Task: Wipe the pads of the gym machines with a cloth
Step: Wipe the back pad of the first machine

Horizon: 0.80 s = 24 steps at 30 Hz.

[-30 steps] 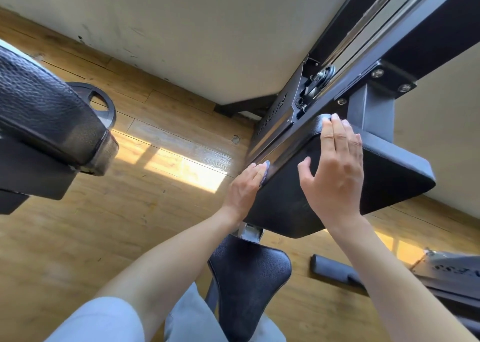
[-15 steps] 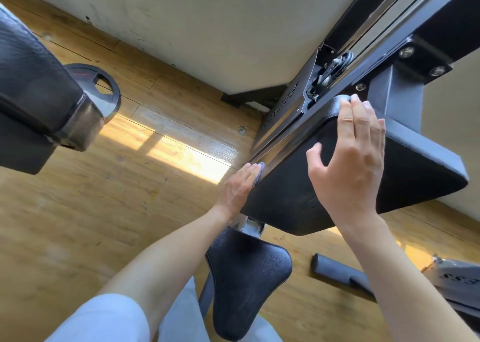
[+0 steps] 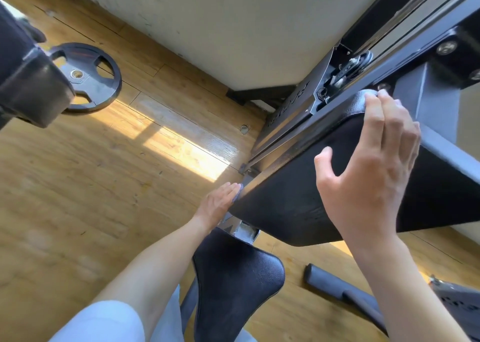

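Your left hand (image 3: 217, 203), fingers together, presses a bluish cloth (image 3: 237, 194) on the black pad's (image 3: 293, 201) left edge | your right hand (image 3: 368, 175) rests flat on the pad, thumb spread.

We have a single view — a wide-angle camera worn on the head, looking forward and steeply down, with no second view to overlap it. It sits close to the black pad (image 3: 298, 206), which fills the right half, with the right hand (image 3: 368, 175) nearest the lens and the left hand (image 3: 218, 204) farther down at centre. Below, near us, lies the seat (image 3: 233, 284); the wooden floor (image 3: 91, 185) spreads left, and the wall (image 3: 233, 24) stands far — straight lines bend toward the edges.
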### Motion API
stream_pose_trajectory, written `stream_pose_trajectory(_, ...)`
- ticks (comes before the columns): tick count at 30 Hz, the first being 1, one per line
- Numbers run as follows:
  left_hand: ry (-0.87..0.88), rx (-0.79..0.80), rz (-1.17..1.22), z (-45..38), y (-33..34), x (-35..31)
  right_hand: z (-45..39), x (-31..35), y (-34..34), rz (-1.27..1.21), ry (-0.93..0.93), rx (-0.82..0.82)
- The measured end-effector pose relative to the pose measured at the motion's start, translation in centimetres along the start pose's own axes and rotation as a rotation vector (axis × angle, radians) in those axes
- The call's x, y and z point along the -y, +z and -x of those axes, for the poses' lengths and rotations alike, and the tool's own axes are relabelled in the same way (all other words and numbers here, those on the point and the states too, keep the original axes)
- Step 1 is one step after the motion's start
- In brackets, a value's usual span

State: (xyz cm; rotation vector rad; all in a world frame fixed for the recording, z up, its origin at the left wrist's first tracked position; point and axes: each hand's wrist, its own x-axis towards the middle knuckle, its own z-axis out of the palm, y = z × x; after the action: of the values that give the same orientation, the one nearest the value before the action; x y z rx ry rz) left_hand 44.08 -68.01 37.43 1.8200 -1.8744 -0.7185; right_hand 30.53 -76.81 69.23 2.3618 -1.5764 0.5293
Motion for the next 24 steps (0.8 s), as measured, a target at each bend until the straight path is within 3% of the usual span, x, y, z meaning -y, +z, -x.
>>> stream_pose_trajectory(9, -0.135, 0.068, -0.027, 0.3, 3.0, 2.2, 0.0, -0.1, 0.4, 0.021, -0.005, 0.0)
stream_pose_trajectory(12, -0.148, 0.172, -0.005, 0.3, 3.3, 2.2, -0.1, -0.3, 0.2, 0.027, -0.015, 0.01)
stream_pose_trajectory(16, -0.177, 0.104, 0.09, 0.5, 3.3, 1.7, -0.1, -0.4, 0.0, 0.031, -0.021, 0.017)
stream_pose_trajectory(24, -0.054, -0.011, 0.19, -0.9, 0.3, -0.4, -0.1, 0.0, 0.1, 0.015, 0.008, 0.013)
